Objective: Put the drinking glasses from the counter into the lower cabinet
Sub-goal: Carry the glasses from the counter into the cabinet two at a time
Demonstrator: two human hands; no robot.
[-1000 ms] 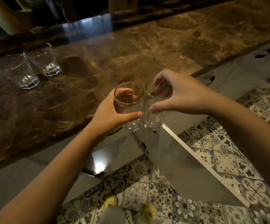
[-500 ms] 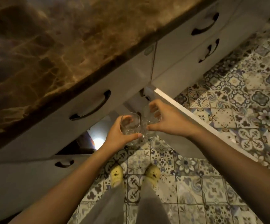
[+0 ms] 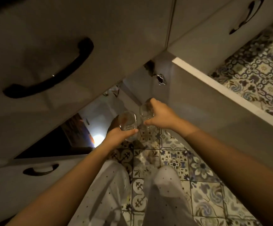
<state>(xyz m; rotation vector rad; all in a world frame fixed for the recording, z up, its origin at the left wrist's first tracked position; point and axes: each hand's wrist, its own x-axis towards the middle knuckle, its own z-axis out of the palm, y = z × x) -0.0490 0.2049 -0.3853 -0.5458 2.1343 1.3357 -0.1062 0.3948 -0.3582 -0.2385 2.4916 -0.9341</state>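
1. Nearest the camera, two legs in pale, finely dotted trousers point(image 3: 162, 193) stand on a floor of blue and cream patterned tiles point(image 3: 202, 167)
2. Two bare forearms reach forward and down from the lower corners of the view, one from each side
3. The left hand point(image 3: 116, 136) is wrapped around one clear drinking glass point(image 3: 128, 122), thumb across the near side and fingers behind it; the glass sits upright with its open rim facing the camera
4. The right hand point(image 3: 162, 115) grips a second clear glass point(image 3: 146, 111) from above, fingertips over the far rim and thumb on the near side
5. The two glasses are just beside each other, held in the air in front of the cabinet opening; whether they touch cannot be told
6. To the right, one open white cabinet door point(image 3: 214, 103) swings out over the tiles, with one round metal hinge cup point(image 3: 161, 79) near its top
7. Beyond the hands, the dark cabinet interior point(image 3: 90, 126) shows one bright glare of light low inside
8. Farthest, three dark curved handles show on the white fronts: a large one point(image 3: 51, 70), a small one point(image 3: 40, 169) and one at upper right point(image 3: 245, 17)
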